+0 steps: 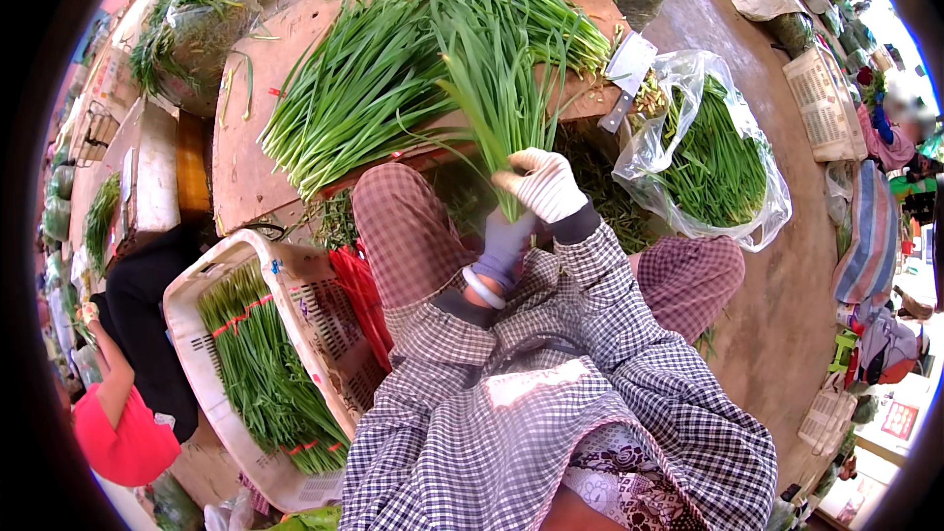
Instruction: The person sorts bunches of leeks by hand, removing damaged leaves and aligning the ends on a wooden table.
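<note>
A bunch of garlic chives [489, 79] stands over my lap, its leaves spreading up toward the board. My left hand [504, 244], in a thin purple glove with a white bangle at the wrist, is closed round its lower stems. Just above, my right hand [544, 185] in a white knit glove has its fingers bent against the same bunch. Beyond the bunch, more loose garlic chives [369, 79] lie heaped on a wooden board [258, 118]. A cleaver [629, 69] rests at the board's right edge, its handle toward me.
At my left stands a white plastic crate [280, 275] with chives tied in red bands. On my right sits a clear plastic bag [772, 182] of chives. Bags of greens [202, 29] stand beyond the board. A person in red [123, 433] is at far left.
</note>
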A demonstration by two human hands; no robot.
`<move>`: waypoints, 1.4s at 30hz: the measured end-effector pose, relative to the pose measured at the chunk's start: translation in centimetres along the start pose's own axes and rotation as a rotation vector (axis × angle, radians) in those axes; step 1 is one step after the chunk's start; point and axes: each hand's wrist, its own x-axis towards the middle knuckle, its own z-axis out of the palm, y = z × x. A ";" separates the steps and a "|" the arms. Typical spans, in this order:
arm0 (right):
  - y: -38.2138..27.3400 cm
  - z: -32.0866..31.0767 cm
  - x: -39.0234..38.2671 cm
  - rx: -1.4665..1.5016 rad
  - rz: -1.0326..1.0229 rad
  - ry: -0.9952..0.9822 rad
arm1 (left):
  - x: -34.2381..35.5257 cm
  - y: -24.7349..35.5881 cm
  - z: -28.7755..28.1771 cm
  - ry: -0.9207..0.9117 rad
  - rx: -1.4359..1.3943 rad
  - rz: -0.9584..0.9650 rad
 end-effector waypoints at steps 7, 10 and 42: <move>-1.6 -2.1 -1.3 0.512 0.266 0.040 | -1.2 3.4 -1.2 -0.299 -0.500 -0.307; -0.9 -2.3 -1.8 0.482 0.236 0.006 | -0.6 3.8 -0.4 -0.323 -0.490 -0.325; 0.1 -1.7 -8.9 0.290 0.131 -0.378 | 0.6 2.9 0.4 -0.433 -0.619 -0.335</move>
